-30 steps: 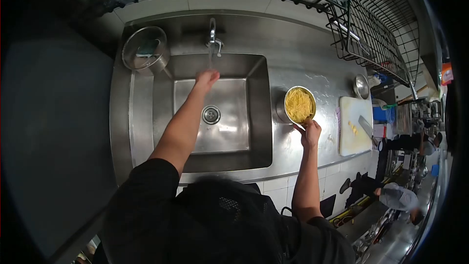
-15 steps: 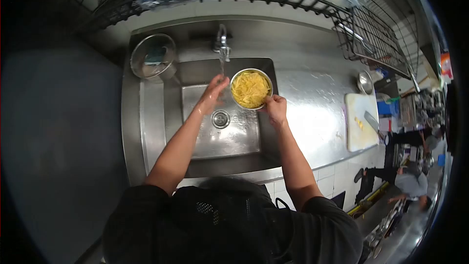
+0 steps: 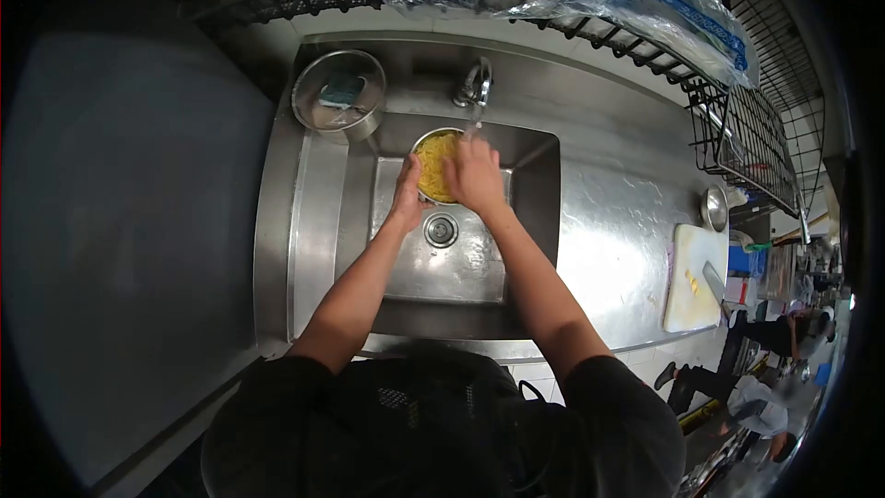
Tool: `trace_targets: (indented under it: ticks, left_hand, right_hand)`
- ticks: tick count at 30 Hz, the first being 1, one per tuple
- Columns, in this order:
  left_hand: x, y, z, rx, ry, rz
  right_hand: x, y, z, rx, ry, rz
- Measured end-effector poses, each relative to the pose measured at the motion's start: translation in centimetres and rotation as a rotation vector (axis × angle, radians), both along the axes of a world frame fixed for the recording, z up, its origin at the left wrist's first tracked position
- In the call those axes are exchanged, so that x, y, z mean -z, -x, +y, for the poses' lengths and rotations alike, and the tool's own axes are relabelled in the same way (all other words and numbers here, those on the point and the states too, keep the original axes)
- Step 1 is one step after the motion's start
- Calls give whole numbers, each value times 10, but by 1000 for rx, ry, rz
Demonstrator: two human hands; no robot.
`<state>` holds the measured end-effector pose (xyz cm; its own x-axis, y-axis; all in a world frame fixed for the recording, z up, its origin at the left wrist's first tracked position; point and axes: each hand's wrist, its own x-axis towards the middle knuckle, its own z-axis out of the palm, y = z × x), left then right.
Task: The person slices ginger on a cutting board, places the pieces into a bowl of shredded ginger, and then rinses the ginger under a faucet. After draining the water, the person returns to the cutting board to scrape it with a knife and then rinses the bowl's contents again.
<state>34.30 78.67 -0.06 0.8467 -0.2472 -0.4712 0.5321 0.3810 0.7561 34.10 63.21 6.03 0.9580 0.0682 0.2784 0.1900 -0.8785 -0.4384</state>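
Two forearms reach out from your dark sleeves over the steel sink point(image 3: 406, 277), the elbows low and the wrists close together at its far end. Your left hand point(image 3: 406, 195) comes in from the left, fingers curled around the near left rim of the metal bowl point(image 3: 426, 155), just beyond the drain point(image 3: 441, 229). Your right hand point(image 3: 475, 175) lies palm down over the bowl's right half, back to the camera. Its fingers are hidden from you, so you cannot tell whether it grips the rim or simply rests on the yellow shreds point(image 3: 430, 173) inside. Only the left part of the bowl shows. Whether it stands on the sink floor or hangs in your hands is unclear. The tap point(image 3: 475, 88) stands right behind the bowl, spout above your right hand; any water is hard to make out. To the left, a larger steel pan point(image 3: 304, 115) sits on the sink's corner. Far right on the worktop point(image 3: 608, 221) lie a cutting board point(image 3: 691, 304) and a knife point(image 3: 715, 284).
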Motion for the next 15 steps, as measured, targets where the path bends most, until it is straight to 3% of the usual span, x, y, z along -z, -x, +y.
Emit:
trace_targets:
  ticks: [4,7,9,12,15]
  left_hand:
    - [3,-3,-8,-40,-5,32]
    - [7,-6,-13,-82,32,-24]
    - [21,-14,-18,-74,86,-186]
    - [5,-13,-32,-105,94,-13]
    - [14,-24,-38,-101,86,-3]
  right_hand:
    - [23,-13,22,31,234,-166]
    - [32,-13,21,72,300,-85]
    - [35,-15,11,-103,247,69]
    - [5,-25,1,-84,215,157]
    - [22,-27,3,-21,294,110]
